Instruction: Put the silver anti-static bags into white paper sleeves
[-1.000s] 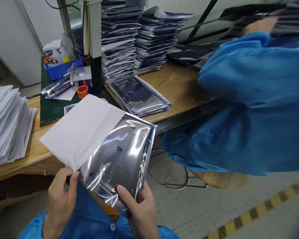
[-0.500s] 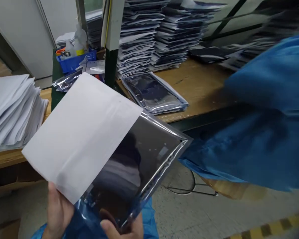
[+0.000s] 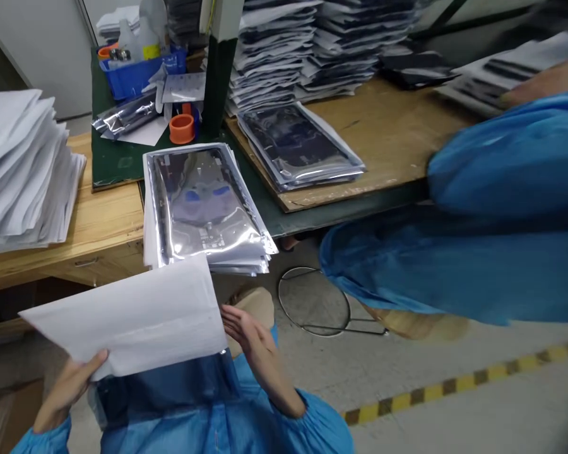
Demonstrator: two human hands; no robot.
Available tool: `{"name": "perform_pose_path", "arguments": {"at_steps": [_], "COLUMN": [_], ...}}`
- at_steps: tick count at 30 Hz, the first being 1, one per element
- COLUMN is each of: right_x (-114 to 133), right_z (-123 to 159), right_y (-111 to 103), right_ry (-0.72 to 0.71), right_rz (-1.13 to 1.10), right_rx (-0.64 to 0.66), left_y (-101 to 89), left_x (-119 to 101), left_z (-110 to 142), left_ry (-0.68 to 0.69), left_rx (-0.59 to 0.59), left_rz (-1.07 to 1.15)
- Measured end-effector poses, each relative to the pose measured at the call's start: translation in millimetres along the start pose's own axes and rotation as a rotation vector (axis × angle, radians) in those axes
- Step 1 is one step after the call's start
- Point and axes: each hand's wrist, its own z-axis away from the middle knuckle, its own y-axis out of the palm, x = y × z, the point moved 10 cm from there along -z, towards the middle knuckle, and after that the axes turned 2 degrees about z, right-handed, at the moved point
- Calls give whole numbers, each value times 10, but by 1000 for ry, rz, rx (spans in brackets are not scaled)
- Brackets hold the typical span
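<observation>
Over my lap, a white paper sheet (image 3: 132,321) lies against a dark, shiny panel in clear film (image 3: 170,384), seen at a steep tilt. My left hand (image 3: 76,383) pinches their near left edge, thumb on top of the paper. At the right edge my right hand (image 3: 250,334) is open, its straight fingers laid along the side of the sheet. Just beyond the paper, a pile of film-wrapped panels (image 3: 203,208) with white sheets between them sits at the table edge. Part of the held panel is hidden under the paper.
White paper is stacked (image 3: 16,170) on the wooden table at left. Behind stand a blue bin (image 3: 142,69) with bottles, an orange tape roll (image 3: 182,128), more wrapped panels (image 3: 303,145) and tall stacks (image 3: 274,50). A co-worker's blue sleeve (image 3: 506,151) reaches in from the right.
The paper and panel have come down toward my lap and tipped flatter, uncovering the pile behind. My right hand has let go of the panel's near corner and straightened along the right edge.
</observation>
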Motion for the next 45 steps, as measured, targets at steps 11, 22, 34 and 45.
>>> {"name": "perform_pose_path", "arguments": {"at_steps": [11, 22, 34, 45], "right_x": [-777, -1329, -977, -1140], "right_z": [-56, 358, 161, 10], "right_y": [-319, -862, -293, -301], "right_ry": [52, 271, 240, 212], "right_rz": [1, 145, 174, 230], "right_rx": [-246, -225, 114, 82], "left_y": [552, 660, 569, 526], "left_x": [480, 1293, 804, 1095], "left_z": [-332, 168, 87, -196], "left_ry": [-105, -314, -204, -257], "left_rx": [209, 366, 298, 252], "left_rz": [-56, -29, -2, 104]}}
